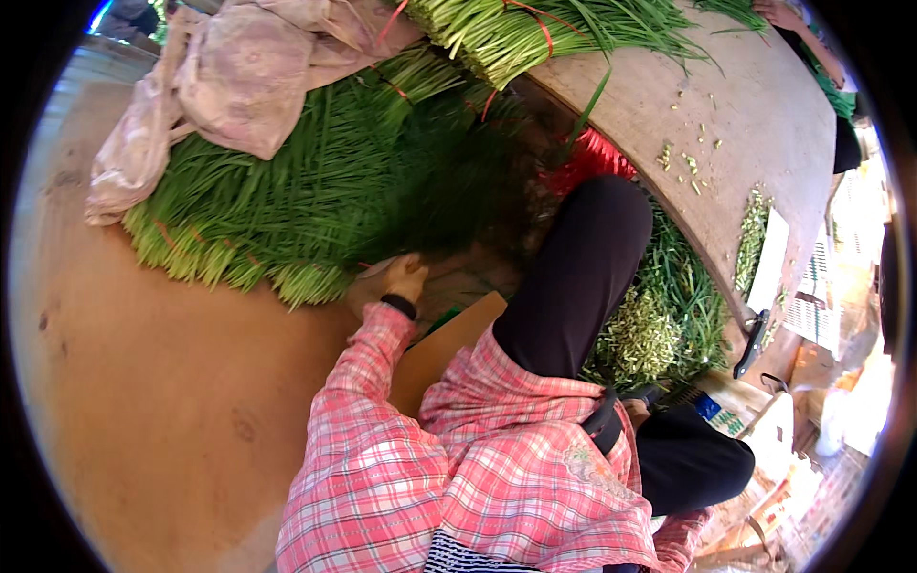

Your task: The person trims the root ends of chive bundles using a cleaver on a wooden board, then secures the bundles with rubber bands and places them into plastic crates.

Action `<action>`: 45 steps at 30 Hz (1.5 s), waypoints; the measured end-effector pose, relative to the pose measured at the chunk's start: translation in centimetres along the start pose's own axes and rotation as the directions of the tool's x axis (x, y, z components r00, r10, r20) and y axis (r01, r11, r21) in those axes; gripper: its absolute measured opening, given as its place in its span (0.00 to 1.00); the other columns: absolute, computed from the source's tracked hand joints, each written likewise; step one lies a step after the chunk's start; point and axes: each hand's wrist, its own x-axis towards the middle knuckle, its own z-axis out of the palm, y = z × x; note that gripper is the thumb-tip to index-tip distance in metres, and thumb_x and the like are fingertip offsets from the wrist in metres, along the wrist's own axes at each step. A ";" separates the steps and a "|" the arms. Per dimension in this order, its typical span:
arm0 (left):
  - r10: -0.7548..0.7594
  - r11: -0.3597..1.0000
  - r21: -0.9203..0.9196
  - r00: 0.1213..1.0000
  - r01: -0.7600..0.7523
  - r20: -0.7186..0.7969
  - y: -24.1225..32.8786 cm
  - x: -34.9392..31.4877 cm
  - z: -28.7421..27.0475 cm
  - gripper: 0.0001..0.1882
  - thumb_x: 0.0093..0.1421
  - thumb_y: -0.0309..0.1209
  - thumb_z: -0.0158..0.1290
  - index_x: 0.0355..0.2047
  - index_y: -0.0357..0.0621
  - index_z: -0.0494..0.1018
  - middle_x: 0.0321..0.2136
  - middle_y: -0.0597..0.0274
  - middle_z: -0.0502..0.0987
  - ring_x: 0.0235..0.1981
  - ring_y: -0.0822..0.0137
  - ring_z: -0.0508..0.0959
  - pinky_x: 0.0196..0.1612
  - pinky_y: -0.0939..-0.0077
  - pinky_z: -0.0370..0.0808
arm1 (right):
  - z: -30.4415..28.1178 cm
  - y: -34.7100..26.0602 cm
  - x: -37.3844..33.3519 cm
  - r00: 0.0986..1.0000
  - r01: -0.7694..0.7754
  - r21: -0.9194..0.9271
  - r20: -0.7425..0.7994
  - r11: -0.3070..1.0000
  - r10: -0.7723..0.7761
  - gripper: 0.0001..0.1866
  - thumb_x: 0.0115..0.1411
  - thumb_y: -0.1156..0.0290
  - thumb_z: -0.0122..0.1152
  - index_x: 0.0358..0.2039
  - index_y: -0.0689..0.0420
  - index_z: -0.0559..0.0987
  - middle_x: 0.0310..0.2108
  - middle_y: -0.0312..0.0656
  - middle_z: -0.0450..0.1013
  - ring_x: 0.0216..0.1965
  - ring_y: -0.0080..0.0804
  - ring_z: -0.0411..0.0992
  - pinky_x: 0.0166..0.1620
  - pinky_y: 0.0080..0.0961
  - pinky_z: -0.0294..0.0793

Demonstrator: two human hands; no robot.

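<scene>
Beside the layered, long green leafy bundles [277, 191]: bare left hand [408, 279], fingers curled.
Bundles lie on a brown wooden surface [191, 392], partly beneath a pale pink patterned cloth [244, 81]. Left grip is narrow; whether it holds anything is not discernible, nor is the right hand's state. Red-banded green stalks [506, 48] rest on the pale, flat counter [764, 115].

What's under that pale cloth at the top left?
Green leafy stalks stick out from beneath the cloth. Whatever lies under its middle is covered and can't be seen.
</scene>
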 end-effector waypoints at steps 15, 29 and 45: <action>-0.016 0.386 0.915 0.991 -0.114 0.130 15.3 22.4 19.2 0.56 0.39 0.54 0.65 0.63 0.45 0.49 0.52 0.53 0.67 0.52 0.54 0.70 0.52 0.52 0.67 | -12.0 -0.9 -7.4 0.921 -0.370 -0.246 0.026 0.896 0.388 0.18 0.52 0.63 0.61 0.39 0.64 0.79 0.29 0.47 0.77 0.33 0.32 0.75 0.45 0.28 0.72; 0.270 0.868 0.405 0.958 -0.287 0.100 19.3 10.2 6.0 0.28 0.46 0.35 0.61 0.47 0.40 0.69 0.39 0.43 0.73 0.42 0.42 0.73 0.46 0.57 0.71 | -9.8 -5.7 -3.7 0.994 -0.078 0.092 -0.070 0.993 0.085 0.10 0.53 0.71 0.64 0.33 0.63 0.81 0.27 0.37 0.77 0.28 0.21 0.70 0.35 0.21 0.71; 0.884 0.303 0.365 0.403 -0.881 0.238 48.1 -3.2 -5.4 0.38 0.33 0.21 0.63 0.51 0.38 0.66 0.38 0.49 0.72 0.39 0.47 0.73 0.43 0.60 0.70 | -2.0 -44.9 3.9 0.754 0.657 0.062 -0.071 0.752 -0.653 0.35 0.50 0.57 0.68 0.55 0.60 0.68 0.35 0.53 0.73 0.37 0.47 0.73 0.41 0.36 0.72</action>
